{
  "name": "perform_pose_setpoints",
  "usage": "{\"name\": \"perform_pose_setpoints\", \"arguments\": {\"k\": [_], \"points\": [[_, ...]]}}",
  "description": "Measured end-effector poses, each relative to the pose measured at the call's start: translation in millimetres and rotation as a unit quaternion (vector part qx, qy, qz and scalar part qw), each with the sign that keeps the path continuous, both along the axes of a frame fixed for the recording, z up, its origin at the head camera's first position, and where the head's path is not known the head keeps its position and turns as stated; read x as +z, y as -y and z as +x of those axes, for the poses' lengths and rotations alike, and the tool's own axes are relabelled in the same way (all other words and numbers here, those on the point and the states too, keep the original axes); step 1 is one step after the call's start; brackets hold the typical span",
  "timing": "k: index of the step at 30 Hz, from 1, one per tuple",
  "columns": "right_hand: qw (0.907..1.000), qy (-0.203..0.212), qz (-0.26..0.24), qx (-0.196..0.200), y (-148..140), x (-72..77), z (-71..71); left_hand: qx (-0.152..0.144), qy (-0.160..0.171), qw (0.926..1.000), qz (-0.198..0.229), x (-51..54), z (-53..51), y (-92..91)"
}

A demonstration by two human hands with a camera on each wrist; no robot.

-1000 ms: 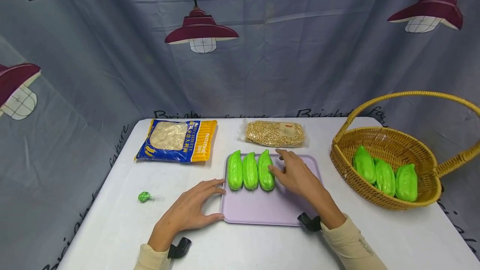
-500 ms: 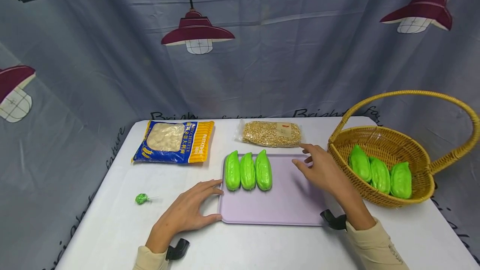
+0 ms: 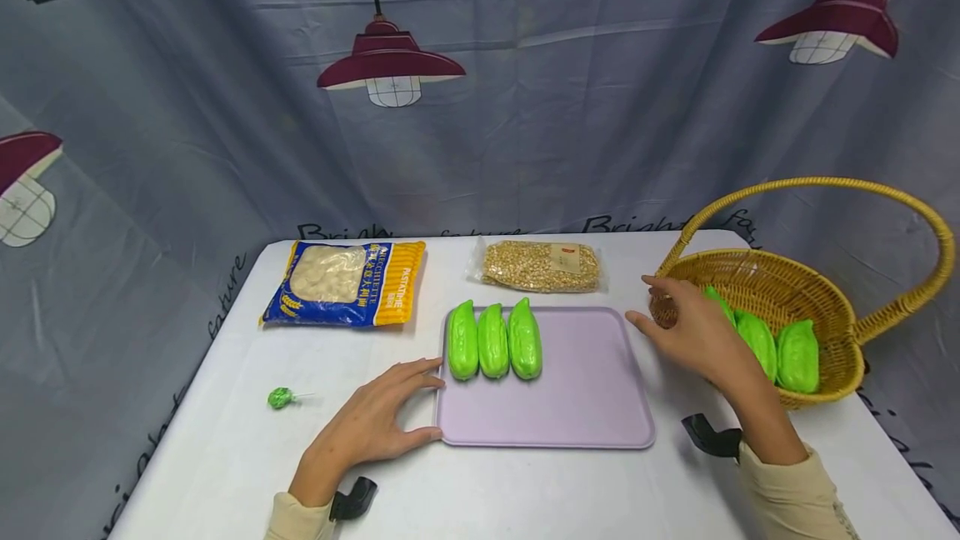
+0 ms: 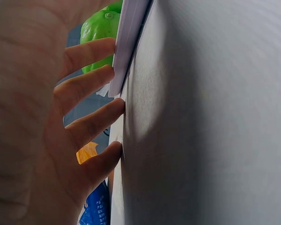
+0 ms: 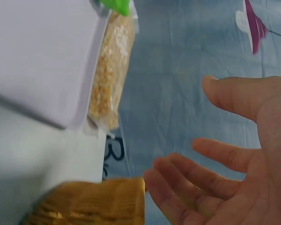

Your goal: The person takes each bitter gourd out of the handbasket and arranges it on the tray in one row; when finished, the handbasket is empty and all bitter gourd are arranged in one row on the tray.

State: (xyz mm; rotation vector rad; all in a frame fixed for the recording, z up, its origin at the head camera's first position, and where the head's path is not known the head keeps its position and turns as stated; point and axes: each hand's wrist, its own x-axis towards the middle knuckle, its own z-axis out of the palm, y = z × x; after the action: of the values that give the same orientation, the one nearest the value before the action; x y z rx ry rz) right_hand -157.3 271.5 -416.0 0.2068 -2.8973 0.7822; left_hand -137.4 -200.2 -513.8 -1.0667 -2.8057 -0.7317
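My left hand [image 3: 375, 415] touches the left edge of the lilac tray [image 3: 555, 415] with fingers spread; the left wrist view shows fingertips at the rim and on the table. Three green, ridged vegetables, like bitter melons [image 3: 492, 342], lie side by side on the tray's left half. To the right of the tray my right hand [image 3: 697, 327] hovers with nothing in it, in front of the wicker basket's [image 3: 832, 290] left side. Inside the basket lie three similar green vegetables [image 3: 797, 357], one partly hidden by the hand. The right wrist view shows relaxed, parted fingers [image 5: 215, 183].
A blue and yellow pasta bag [image 3: 345, 283] lies at the back left. Behind the tray is a clear pack of yellow grains [image 3: 542, 267]. A green lollipop [image 3: 281, 397] lies at the left. The basket's tall handle [image 3: 810, 182] arches above it.
My right hand has moved right, from beside the rightmost vegetable on the tray to the basket's left side. The left hand has stayed at the tray's edge. The view has shifted slightly.
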Motion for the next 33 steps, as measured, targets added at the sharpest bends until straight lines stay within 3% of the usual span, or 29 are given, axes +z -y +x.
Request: {"name": "perform_pose_setpoints", "arguments": {"k": [7,14,33], "points": [[0.9996,-0.014,-0.019,-0.018,-24.6,4.2,7.5,0.004,0.018,0.9998,-0.010,1.8,-1.8,0.1],[0.9992,-0.001,-0.007,-0.041,-45.8,3.3,11.0,0.003,0.008,1.0000,-0.002,1.1,-0.7,1.4],[0.9953,0.012,0.050,-0.081,-78.0,-20.5,5.9,-0.003,-0.002,1.0000,0.004,-1.2,0.1,1.2]]}}
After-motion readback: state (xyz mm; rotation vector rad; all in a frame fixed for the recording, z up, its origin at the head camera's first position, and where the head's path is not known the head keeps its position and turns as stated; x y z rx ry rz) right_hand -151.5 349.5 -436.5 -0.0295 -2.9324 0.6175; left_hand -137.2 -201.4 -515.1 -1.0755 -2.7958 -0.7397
